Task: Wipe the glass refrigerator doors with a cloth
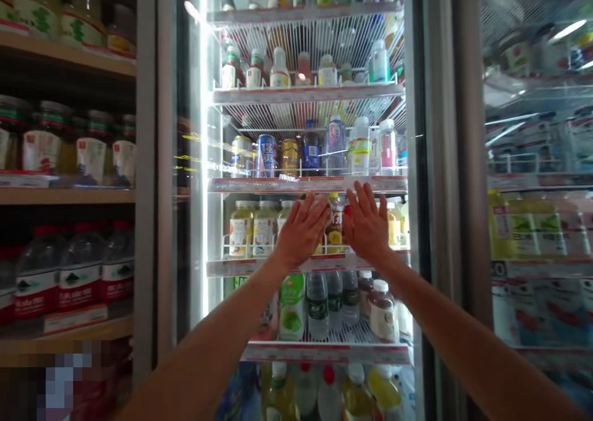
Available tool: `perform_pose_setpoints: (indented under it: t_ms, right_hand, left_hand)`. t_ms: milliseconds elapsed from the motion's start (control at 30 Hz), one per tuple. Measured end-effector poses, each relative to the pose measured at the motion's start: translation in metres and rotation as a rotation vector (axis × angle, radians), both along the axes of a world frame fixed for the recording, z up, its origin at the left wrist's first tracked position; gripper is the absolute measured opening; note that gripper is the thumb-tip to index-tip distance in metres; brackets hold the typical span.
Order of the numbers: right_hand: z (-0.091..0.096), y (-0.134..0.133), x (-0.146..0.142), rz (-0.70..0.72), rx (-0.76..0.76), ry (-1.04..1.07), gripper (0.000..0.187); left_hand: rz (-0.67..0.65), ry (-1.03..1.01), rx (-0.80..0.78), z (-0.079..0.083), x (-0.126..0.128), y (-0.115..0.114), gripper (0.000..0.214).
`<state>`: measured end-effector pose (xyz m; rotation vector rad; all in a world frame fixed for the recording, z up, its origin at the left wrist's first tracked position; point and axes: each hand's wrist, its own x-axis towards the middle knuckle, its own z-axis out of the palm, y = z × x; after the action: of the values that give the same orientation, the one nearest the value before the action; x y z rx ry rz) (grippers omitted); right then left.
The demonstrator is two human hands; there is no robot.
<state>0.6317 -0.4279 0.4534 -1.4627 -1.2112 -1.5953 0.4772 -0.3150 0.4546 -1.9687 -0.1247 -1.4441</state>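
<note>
Two hands are raised side by side before one fridge (456,162), backs toward the camera and a narrow gap between them. The left hand (301,233) is flat, its straight fingers held nearly together and slanting up and rightward. The right hand (368,226) is flat too, its fingers pointing up and slightly parted. Whether either palm touches anything cannot be told.

One dark bottle (335,229) with a yellow cap shows in the gap between the hands, beyond them on the same shelf level. Left of the left hand stand three pale bottles (241,229) in front, the third partly covered by the fingers.

Five shelf rails (250,184) cross the fridge: two well above the hands, one level with the right fingertips, one behind the wrists, one below. Just above the hands, the front row has three cans (265,155) at left, then four bottles (360,149). Below the hands are one green bottle (291,307), three clear bottles (317,307) and, under the right wrist, one white-capped brown bottle (383,313). Lower still, two red caps (328,375) show. Far left of the hands, four red-labelled bottles (81,279) line a wooden shelf (111,328).
</note>
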Motion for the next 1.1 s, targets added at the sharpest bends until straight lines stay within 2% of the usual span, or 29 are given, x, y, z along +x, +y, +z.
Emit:
perform_pose_setpoints:
  t_ms: [67,167,233,267,333,433,500,533,600,667,733,767,800,833,933,967,1000,1033,1067,1100]
  right_hand:
    - [0.002,-0.012,0.017,-0.014,0.048,0.021,0.058]
    - [0.001,-0.034,0.042,-0.034,0.079,0.051,0.06]
    - [-0.001,-0.045,0.052,-0.037,0.08,0.056,0.06]
    - [-0.002,-0.049,0.054,-0.034,0.083,0.055,0.06]
    - [-0.005,-0.054,0.057,-0.023,0.098,0.046,0.06]
    - [-0.01,-0.061,0.06,-0.016,0.122,0.035,0.06]
    - [-0.012,-0.067,0.063,-0.01,0.136,0.034,0.06]
    - [-0.013,-0.071,0.065,-0.002,0.141,0.031,0.06]
    - [-0.015,-0.077,0.07,0.018,0.143,0.014,0.059]
    - [-0.017,-0.08,0.073,0.033,0.142,0.003,0.06]
    - [-0.017,-0.08,0.073,0.044,0.148,0.006,0.06]
    - [-0.018,-0.079,0.073,0.048,0.153,0.013,0.059]
    - [-0.018,-0.078,0.072,0.053,0.158,0.017,0.059]
    - [-0.019,-0.077,0.072,0.058,0.162,0.019,0.058]
    - [-0.024,-0.075,0.071,0.074,0.159,0.017,0.057]
    - [-0.026,-0.075,0.072,0.079,0.156,0.011,0.057]
    - [-0.028,-0.075,0.072,0.085,0.149,0.005,0.056]
    - [-0.029,-0.075,0.072,0.089,0.14,0.0,0.056]
    - [-0.03,-0.075,0.071,0.091,0.134,-0.005,0.056]
    - [-0.031,-0.074,0.07,0.091,0.127,-0.008,0.056]
  left_hand:
    - [-0.011,0.004,0.019,0.011,-0.004,0.004,0.04]
    - [-0.033,-0.337,-0.206,0.049,-0.014,0.017,0.041]
    - [-0.044,-0.529,-0.352,0.073,-0.005,0.015,0.043]
    - [-0.046,-0.544,-0.375,0.079,0.006,0.009,0.044]
    - [-0.051,-0.393,-0.29,0.077,0.037,-0.013,0.044]
    - [-0.072,0.01,0.034,0.049,0.083,-0.049,0.042]
    - [-0.08,0.184,0.2,0.035,0.098,-0.061,0.042]
    - [-0.08,0.219,0.236,0.034,0.101,-0.062,0.042]
    - [-0.074,0.166,0.199,0.048,0.098,-0.059,0.041]
    - [-0.064,-0.009,0.059,0.072,0.093,-0.052,0.041]
    - [-0.048,-0.141,-0.061,0.085,0.092,-0.051,0.042]
    - [-0.039,-0.129,-0.069,0.083,0.093,-0.053,0.043]
    - [-0.032,-0.057,-0.034,0.073,0.095,-0.056,0.044]
    - [-0.029,0.055,0.035,0.056,0.097,-0.059,0.044]
    - [-0.048,0.41,0.289,-0.011,0.095,-0.066,0.045]
    - [-0.063,0.498,0.359,-0.029,0.091,-0.066,0.045]
    - [-0.082,0.57,0.419,-0.041,0.085,-0.064,0.045]
    - [-0.1,0.616,0.461,-0.046,0.079,-0.06,0.045]
    - [-0.111,0.629,0.477,-0.041,0.072,-0.054,0.044]
    - [-0.113,0.598,0.462,-0.03,0.066,-0.047,0.044]
